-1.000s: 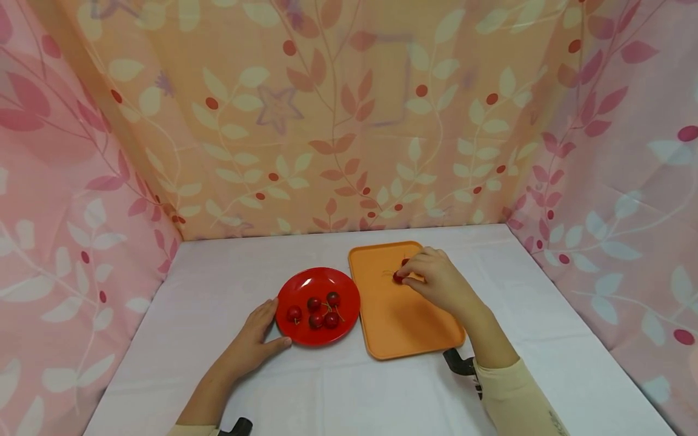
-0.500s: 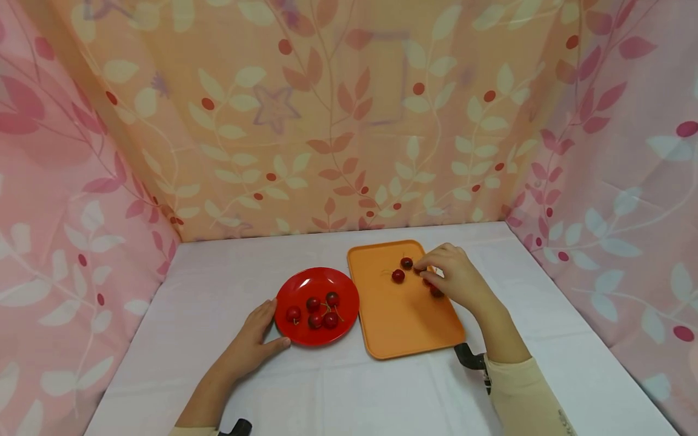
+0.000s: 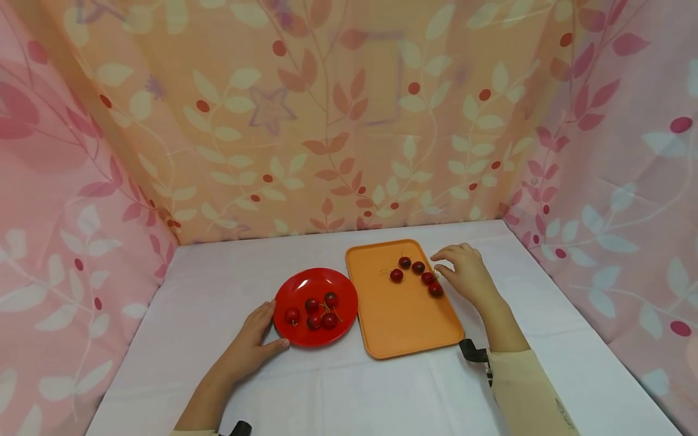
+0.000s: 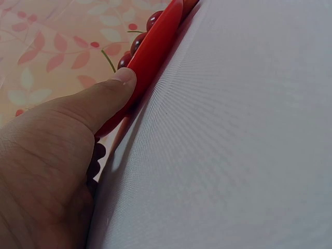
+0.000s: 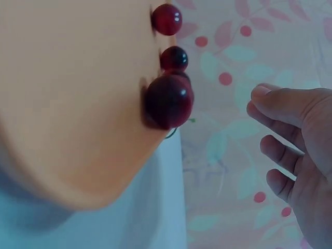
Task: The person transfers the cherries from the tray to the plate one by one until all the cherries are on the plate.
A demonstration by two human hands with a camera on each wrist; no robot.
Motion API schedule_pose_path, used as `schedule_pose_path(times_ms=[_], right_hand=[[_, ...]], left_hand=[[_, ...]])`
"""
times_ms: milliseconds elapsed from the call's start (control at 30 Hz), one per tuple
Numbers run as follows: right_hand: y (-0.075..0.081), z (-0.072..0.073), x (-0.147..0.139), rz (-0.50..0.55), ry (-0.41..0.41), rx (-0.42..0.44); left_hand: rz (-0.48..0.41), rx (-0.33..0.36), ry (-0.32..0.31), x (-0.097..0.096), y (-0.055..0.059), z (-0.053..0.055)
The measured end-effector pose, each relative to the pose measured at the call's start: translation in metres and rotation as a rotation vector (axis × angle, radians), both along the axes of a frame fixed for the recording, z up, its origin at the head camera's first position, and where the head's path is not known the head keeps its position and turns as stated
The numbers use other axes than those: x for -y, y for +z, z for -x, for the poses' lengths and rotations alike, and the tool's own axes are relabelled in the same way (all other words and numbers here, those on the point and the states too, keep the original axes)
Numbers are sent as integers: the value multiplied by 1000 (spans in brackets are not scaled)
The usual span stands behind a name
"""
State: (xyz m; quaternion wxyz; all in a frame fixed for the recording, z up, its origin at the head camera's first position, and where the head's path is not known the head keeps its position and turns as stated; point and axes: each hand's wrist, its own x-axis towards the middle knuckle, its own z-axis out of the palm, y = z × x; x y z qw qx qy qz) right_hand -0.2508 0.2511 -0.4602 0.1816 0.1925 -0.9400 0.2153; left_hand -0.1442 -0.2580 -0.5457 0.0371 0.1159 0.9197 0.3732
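Note:
My left hand [image 3: 248, 340] rests against the left side of a red plate [image 3: 319, 278], its thumb and fingers spread along the rim. In the left wrist view the thumb [image 4: 101, 101] lies straight against the plate's edge. Several dark red cherries [image 3: 314, 321] with green stems lie on the plate. To its right, an orange tray [image 3: 403, 330] bears several more cherries [image 3: 435, 290] near its far right side. My right hand [image 3: 466, 275] hovers just beyond the tray's right edge, fingers loosely bent. Nothing is between its fingers in the right wrist view, and the cherries there are apart from it.
A white cloth [image 3: 327, 393] covers the table under plate and tray. Floral curtains [image 3: 327, 121] rise along the back and both sides. Plate and tray stand side by side, the plate's right rim close to the tray's left edge.
My right hand has drawn away to the right, from over the tray's cherries to past its edge, uncovering the cherries by the right side. The left hand has stayed at the plate.

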Motion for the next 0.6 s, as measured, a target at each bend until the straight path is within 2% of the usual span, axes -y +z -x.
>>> schedule_pose_path(times_ms=[200,600], right_hand=[[-16,9,-12,19,-36,32],[-37,20,-20,18,30,103]], left_hand=[[7,-7,5,1,-1,-1],[1,-13,-1,1,-3,0]])
